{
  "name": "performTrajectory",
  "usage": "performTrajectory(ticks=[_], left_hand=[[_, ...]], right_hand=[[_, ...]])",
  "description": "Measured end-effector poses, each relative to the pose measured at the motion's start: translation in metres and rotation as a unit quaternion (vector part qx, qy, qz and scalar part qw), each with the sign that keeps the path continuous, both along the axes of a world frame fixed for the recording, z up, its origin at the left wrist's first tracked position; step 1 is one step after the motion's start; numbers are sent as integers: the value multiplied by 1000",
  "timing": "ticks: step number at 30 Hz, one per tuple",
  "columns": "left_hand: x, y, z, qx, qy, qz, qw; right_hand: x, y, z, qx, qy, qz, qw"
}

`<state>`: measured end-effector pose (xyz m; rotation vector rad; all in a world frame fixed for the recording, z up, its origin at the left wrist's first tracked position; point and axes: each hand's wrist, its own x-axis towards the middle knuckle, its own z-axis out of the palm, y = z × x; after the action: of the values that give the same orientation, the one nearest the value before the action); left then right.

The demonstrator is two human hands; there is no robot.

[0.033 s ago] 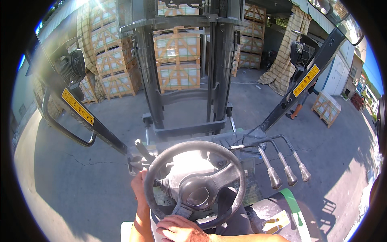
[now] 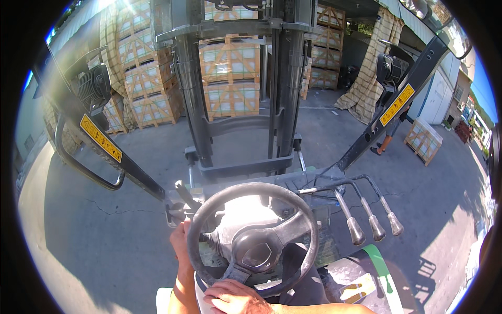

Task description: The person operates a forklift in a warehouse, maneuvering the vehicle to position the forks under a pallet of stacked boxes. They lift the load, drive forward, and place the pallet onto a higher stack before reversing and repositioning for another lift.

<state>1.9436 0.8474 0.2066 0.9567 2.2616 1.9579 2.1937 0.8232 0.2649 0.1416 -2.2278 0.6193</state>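
At nine o'clock on the steering wheel (image 2: 253, 238), your left hand (image 2: 180, 242) presses against the outside of the rim, near the small lever (image 2: 186, 194); its fingers are hidden, so I cannot tell their spread. At six o'clock, your right hand (image 2: 236, 297) lies on the rim, fingers together and curled over it. Out at three o'clock, three control levers (image 2: 372, 226) stand untouched.

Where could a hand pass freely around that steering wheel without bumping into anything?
Free: the gap between the black round steering wheel and the three grey-knobbed metal levers. Crowded: the wheel's left rim, where the left hand sits beside a black stalk lever, and its bottom rim under the right hand.
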Motion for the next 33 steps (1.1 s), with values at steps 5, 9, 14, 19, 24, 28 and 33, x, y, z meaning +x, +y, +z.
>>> performTrajectory(ticks=[5,9,14,19,24,28,33], left_hand=[[-4,2,-3,5,-4,3,1000],[-10,2,-9,-13,-38,4,999],[-22,5,-15,-37,-52,-4,998],[-19,1,-12,-49,17,11,999],[-7,-2,0,-25,-38,-5,999],[0,0,4,-6,11,5,1000],[-1,3,5,-7,17,8,1000]], right_hand=[[-6,4,-12,-14,-12,-5,1000],[-32,5,-5,-7,43,-21,999],[-52,1,3,-33,64,-51,996],[-12,1,-4,-9,68,-39,997],[74,18,-11,52,40,-147,987],[97,80,6,-5,98,-341,935],[19,152,68,-46,188,-347,918]])
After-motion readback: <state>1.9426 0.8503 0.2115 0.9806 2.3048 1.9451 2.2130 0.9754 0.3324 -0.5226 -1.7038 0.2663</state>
